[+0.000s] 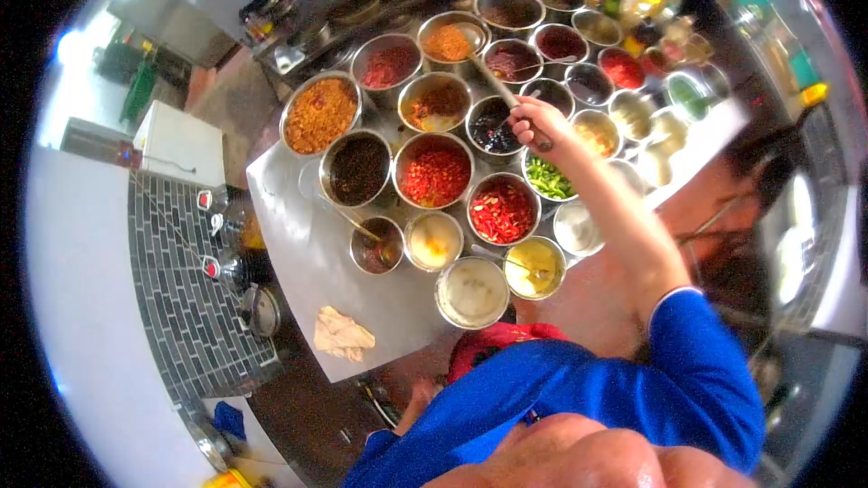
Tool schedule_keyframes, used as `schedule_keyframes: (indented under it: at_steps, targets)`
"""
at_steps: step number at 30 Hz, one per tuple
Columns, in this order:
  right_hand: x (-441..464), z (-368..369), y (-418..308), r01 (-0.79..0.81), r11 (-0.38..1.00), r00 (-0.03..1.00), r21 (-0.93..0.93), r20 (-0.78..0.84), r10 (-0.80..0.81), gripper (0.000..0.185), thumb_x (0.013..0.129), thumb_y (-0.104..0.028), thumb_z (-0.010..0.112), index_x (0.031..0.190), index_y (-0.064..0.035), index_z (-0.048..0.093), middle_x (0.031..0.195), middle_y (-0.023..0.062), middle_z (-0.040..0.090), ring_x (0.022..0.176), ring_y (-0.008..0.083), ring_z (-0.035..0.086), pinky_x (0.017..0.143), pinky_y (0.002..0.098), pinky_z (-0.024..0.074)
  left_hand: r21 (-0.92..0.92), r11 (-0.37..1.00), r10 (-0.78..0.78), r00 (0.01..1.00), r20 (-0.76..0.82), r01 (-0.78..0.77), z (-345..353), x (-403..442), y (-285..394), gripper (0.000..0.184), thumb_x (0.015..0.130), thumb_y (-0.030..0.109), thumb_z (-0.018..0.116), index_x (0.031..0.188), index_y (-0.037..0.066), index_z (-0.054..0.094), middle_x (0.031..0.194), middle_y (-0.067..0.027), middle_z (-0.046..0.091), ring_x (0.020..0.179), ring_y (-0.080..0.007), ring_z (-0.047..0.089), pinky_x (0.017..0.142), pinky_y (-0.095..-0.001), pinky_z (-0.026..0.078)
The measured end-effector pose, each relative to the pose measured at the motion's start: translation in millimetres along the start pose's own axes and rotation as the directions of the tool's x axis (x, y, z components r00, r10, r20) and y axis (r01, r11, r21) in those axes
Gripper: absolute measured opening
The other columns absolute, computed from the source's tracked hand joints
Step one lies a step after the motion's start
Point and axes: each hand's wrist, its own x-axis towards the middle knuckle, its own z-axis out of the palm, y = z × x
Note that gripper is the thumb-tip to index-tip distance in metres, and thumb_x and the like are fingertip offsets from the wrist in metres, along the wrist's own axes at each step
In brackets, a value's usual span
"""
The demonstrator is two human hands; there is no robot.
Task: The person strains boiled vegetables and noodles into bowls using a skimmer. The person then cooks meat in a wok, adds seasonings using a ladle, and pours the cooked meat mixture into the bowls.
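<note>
My right hand (538, 122) is wrapped round the handle of a ladle (493, 81), arm stretched out over the table. The ladle's head reaches into a metal bowl (427, 25) of orange-brown crumbly food at the back. Beneath my right hand stand a bowl of dark glossy food (491, 126) and a bowl of chopped green vegetable (548, 179). Down by the table's front edge, close to my body, is my left hand (420, 394). It is small and blurred there, and its fingers cannot be made out.
Metal bowls crowd the steel table (294, 226), including chopped red chillies (503, 210) and a yellow paste (533, 267). A crumpled cloth (344, 334) lies at the front left corner. Bottles (646, 4) stand at the back right; a shelf (362, 14) runs behind.
</note>
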Motion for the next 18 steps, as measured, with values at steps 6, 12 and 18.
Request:
schedule_keyframes:
  at_steps: [6,12,18]
  targets:
    - [-142.2,-15.4,-9.6,0.048,0.992,0.997,0.115,0.047,-0.054,0.059,0.087,-0.002,0.052,0.141,-0.0107,0.032,0.073,0.0019,0.049,0.049,0.0048,0.042,0.036,0.0169,0.0360,0.192,0.980,0.046,0.995,0.086,-0.061,4.4,11.3,15.9,0.025,0.085,0.023,0.055,0.103,0.009,0.066,0.094,-0.0140,0.068,0.078,-0.0301,0.065,0.071,-0.0417,0.053]
    - [-381.6,-90.8,15.3,0.155,0.965,0.983,0.209,-0.132,-0.130,0.063,0.086,-0.003,0.050,0.145,-0.0128,0.031,0.081,0.0023,0.050,0.046,0.0023,0.038,0.032,0.0156,0.0330,0.473,0.852,0.085,0.950,0.302,-0.226,37.2,46.0,82.1,0.024,0.086,0.024,0.054,0.102,0.009,0.066,0.092,-0.0133,0.068,0.077,-0.0298,0.065,0.070,-0.0414,0.053]
    - [-664.1,-130.5,123.2,0.501,0.850,0.756,0.161,-0.560,-0.339,0.068,0.083,-0.005,0.054,0.146,-0.0137,0.031,0.081,0.0029,0.051,0.049,0.0031,0.040,0.035,0.0157,0.0314,0.736,0.559,-0.092,0.854,0.512,-0.382,163.6,91.4,183.0,0.024,0.087,0.024,0.053,0.100,0.010,0.066,0.091,-0.0127,0.069,0.075,-0.0294,0.065,0.069,-0.0410,0.053]
